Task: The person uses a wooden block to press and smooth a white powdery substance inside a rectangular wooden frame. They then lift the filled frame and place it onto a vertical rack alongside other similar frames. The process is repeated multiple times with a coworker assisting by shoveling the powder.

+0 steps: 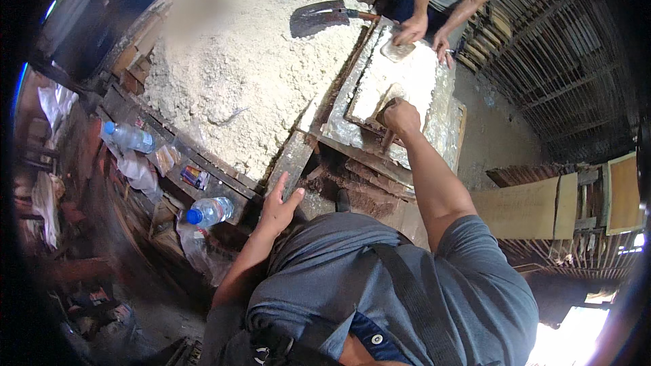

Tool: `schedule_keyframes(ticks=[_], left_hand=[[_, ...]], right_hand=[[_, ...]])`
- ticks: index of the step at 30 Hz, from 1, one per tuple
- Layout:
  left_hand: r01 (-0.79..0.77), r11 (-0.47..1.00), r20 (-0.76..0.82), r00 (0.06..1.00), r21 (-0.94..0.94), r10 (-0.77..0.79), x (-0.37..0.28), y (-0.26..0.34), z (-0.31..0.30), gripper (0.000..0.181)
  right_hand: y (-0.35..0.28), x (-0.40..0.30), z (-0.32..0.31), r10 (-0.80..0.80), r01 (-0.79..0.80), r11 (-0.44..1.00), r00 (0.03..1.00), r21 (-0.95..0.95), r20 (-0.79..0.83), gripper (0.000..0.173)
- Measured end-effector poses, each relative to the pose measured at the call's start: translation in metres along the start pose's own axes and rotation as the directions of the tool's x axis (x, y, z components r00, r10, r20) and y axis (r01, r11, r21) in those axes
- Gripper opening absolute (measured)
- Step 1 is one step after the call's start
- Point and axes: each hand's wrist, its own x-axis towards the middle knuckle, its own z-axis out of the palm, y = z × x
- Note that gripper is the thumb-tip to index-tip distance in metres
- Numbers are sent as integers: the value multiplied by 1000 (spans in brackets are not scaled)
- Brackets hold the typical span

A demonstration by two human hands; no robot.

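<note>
My right hand (403, 118) is closed around a wooden hand tool (388, 138). Its broad end rests at the white crumbly material (368, 94) inside a shallow wooden frame (362, 123); the exact kind of tool cannot be made out. Clear plastic sheeting (343, 129) lies under and around the frame on a low table. My left hand (277, 208) holds nothing, its thumb and fingers apart. The fingertips are by a wooden plank (292, 157) at the edge of the big heap; whether they touch it is unclear.
A large heap of pale crumbly material (244, 71) fills a wooden bin, with a shovel (319, 18) lying on it. Across the frame, a co-worker's hand (413, 29) presses a flat block (396, 52) onto the white surface. Plastic bottles (211, 211) stand along the left ledge (173, 175).
</note>
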Motion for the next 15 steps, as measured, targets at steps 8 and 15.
schedule_keyframes(ticks=[8,15], left_hand=[[45,995,-10,999,-90,-46,-19,-9,-13,73],[77,993,-30,996,-84,-80,-22,-6,-13,72]], right_hand=[[-44,3,10,-97,97,995,995,-1,-3,47],[-72,30,12,-163,243,940,936,-238,313,25]])
